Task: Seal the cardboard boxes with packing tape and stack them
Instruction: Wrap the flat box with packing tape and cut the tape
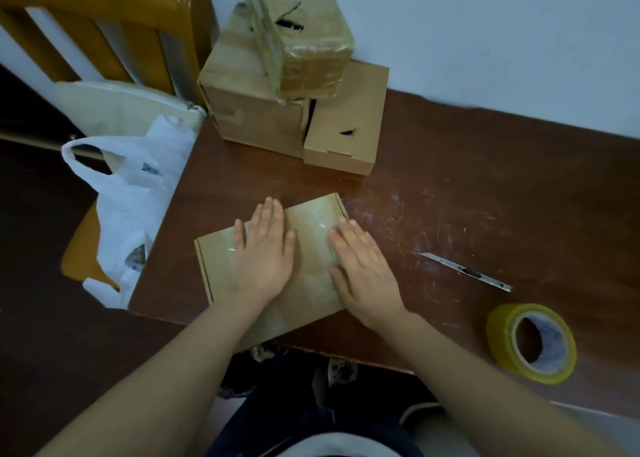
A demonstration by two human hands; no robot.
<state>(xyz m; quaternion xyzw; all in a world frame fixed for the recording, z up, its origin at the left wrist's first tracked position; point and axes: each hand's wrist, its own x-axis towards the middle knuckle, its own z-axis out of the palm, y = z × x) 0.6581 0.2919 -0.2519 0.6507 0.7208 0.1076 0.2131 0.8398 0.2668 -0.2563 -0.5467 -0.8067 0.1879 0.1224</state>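
A flat cardboard box lies near the front edge of the brown table, with glossy clear tape across its top. My left hand presses flat on the box's left half, fingers straight. My right hand presses flat on its right half, over the tape. A roll of yellowish packing tape lies at the right front of the table. At the back stand three boxes: a large one, a smaller one beside it, and a tape-wrapped one on top.
A utility knife with its blade out lies right of the box. A white plastic bag and a beige bag sit on a wooden chair at the left. A pale wall runs behind the table.
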